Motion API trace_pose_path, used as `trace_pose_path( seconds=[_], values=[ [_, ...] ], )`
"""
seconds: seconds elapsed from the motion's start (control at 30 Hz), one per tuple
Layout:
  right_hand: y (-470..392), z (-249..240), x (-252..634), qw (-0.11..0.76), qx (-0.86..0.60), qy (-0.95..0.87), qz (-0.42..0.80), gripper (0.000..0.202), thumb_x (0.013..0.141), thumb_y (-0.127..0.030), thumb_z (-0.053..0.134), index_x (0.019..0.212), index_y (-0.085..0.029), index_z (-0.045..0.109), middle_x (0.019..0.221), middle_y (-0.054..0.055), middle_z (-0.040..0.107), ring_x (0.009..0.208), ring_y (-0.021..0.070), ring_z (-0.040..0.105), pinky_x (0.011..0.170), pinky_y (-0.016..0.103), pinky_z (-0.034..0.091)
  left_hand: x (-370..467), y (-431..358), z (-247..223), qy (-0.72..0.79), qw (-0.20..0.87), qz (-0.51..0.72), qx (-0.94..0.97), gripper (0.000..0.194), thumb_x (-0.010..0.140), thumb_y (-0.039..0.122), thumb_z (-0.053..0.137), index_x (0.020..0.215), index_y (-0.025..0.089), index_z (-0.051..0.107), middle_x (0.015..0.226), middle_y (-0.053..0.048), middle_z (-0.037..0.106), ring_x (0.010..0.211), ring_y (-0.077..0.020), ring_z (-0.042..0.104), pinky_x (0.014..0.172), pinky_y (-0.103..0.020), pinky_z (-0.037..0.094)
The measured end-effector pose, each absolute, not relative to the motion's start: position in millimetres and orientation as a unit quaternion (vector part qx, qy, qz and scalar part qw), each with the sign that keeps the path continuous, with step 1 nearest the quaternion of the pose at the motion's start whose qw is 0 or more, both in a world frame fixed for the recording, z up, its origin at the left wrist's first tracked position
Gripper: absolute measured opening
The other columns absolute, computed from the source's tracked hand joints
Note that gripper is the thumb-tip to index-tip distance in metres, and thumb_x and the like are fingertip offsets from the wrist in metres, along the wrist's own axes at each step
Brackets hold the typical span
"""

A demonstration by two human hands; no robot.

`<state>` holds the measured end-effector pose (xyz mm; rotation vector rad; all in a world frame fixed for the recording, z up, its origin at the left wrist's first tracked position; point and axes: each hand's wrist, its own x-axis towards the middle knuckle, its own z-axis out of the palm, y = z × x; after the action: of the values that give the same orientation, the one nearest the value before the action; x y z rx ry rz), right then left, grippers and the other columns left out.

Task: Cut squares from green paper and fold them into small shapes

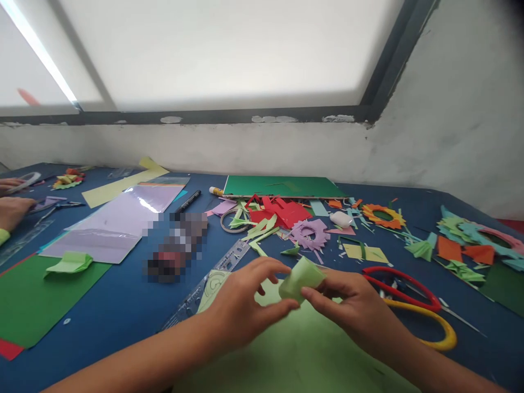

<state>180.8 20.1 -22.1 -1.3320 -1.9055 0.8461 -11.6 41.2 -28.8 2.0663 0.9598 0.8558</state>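
A small light green piece of paper [301, 281], curled into a loop, is held up in the middle of the head view. My right hand [347, 297] grips it from the right, thumb on its near face. My left hand [245, 297] curves about its left end, thumb and index finger spread apart; whether those fingertips touch it is hard to tell. Below both hands lies a large light green sheet [303, 349]. A clear ruler [196, 295] with cut-out shapes slants beside the sheet, left of my left hand.
Scissors with red and yellow handles [434, 300] lie close to my right forearm. Paper scraps [282, 212] and a purple paper ring [310, 236] are heaped ahead. Leftward are a marker [188, 202], a plastic sleeve of paper [118, 218], green card [49, 305] and another person's hand [14, 210].
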Motion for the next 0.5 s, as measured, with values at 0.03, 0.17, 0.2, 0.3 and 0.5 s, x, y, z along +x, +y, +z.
trace_pose_path(
  seconds=[0.03,0.17,0.2,0.3,0.5],
  values=[
    [19.7,-24.0,180.7,0.325,-0.501,-0.736,0.319,0.026,0.082,-0.033,0.052,0.062,-0.019,0.057,0.056,-0.002,0.054,0.053,0.0130,0.048,0.050,0.023,0.037,-10.6,37.7,-30.8,0.354,0.338,0.316,0.812,0.039,0.072,0.025,0.069,0.109,0.020,0.056,0.104,-0.004,0.062,0.083,-0.0150,0.058,0.065,-0.022,0.048],
    [17.0,-28.5,183.2,0.297,-0.448,-0.777,0.328,0.027,0.086,-0.031,0.050,0.063,-0.020,0.054,0.064,-0.002,0.058,0.058,0.0128,0.053,0.054,0.023,0.040,-6.4,30.8,-34.7,0.349,0.384,0.280,0.807,0.043,0.073,0.022,0.066,0.114,0.020,0.054,0.099,-0.004,0.064,0.079,-0.0150,0.059,0.067,-0.024,0.048],
    [16.4,-28.8,184.3,0.287,-0.433,-0.785,0.338,0.027,0.087,-0.032,0.048,0.064,-0.020,0.054,0.065,-0.001,0.059,0.060,0.0129,0.054,0.056,0.022,0.041,-5.8,31.4,-34.9,0.352,0.423,0.271,0.789,0.039,0.074,0.022,0.065,0.111,0.019,0.056,0.096,-0.004,0.064,0.077,-0.0141,0.058,0.065,-0.023,0.047],
    [15.1,-28.7,187.0,0.262,-0.421,-0.781,0.380,0.027,0.089,-0.035,0.044,0.069,-0.020,0.054,0.066,-0.001,0.057,0.061,0.0130,0.054,0.056,0.022,0.042,-5.2,37.1,-35.1,0.358,0.546,0.256,0.713,0.025,0.078,0.031,0.060,0.097,0.015,0.060,0.085,-0.003,0.062,0.072,-0.0122,0.056,0.060,-0.020,0.045],
    [16.9,-25.8,185.3,0.217,-0.504,-0.660,0.513,0.025,0.085,-0.032,0.040,0.065,-0.020,0.048,0.058,-0.002,0.050,0.046,0.0107,0.047,0.040,0.020,0.038,-7.7,44.8,-31.7,0.440,0.589,0.188,0.652,0.026,0.079,0.038,0.051,0.073,0.013,0.057,0.063,0.002,0.053,0.051,-0.0095,0.051,0.044,-0.018,0.042]
  ],
)
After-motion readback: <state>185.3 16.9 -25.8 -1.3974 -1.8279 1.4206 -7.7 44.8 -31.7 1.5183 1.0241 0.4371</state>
